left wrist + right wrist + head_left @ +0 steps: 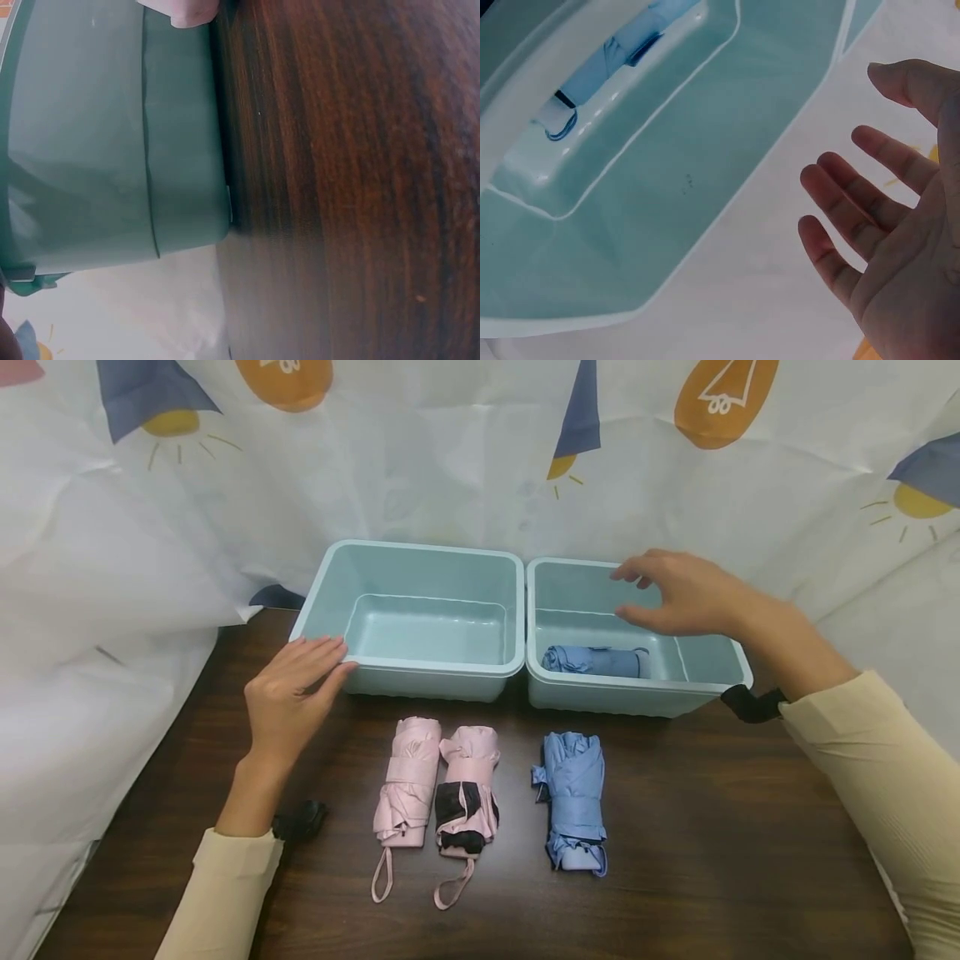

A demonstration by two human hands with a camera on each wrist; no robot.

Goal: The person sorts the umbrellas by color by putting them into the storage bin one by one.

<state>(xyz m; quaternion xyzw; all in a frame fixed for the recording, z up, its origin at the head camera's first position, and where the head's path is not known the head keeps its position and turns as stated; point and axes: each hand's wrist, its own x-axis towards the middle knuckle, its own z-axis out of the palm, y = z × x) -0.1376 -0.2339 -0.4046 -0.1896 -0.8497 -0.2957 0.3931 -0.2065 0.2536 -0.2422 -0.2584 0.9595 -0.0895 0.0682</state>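
Note:
My left hand [292, 685] rests at the front left corner of the left pale teal bin [427, 670], its fingers lying over the rim. Over the right bin [630, 693] hovers my right hand [686, 593], fingers loosely spread and holding nothing. Inside that bin a folded blue umbrella [596, 661] lies along the front wall. On the table in front lie a pink folded umbrella [408, 777], a second pink one [468, 785] with black fabric showing, and another blue umbrella [574, 802]. In the right wrist view the right hand [892, 195] is apart from the bin.
Both bins stand side by side on a dark wooden table [720, 827]. A white patterned cloth [450, 460] hangs right behind them and also along the left side. Wrist straps [302, 821] with dark camera mounts sit on the forearms.

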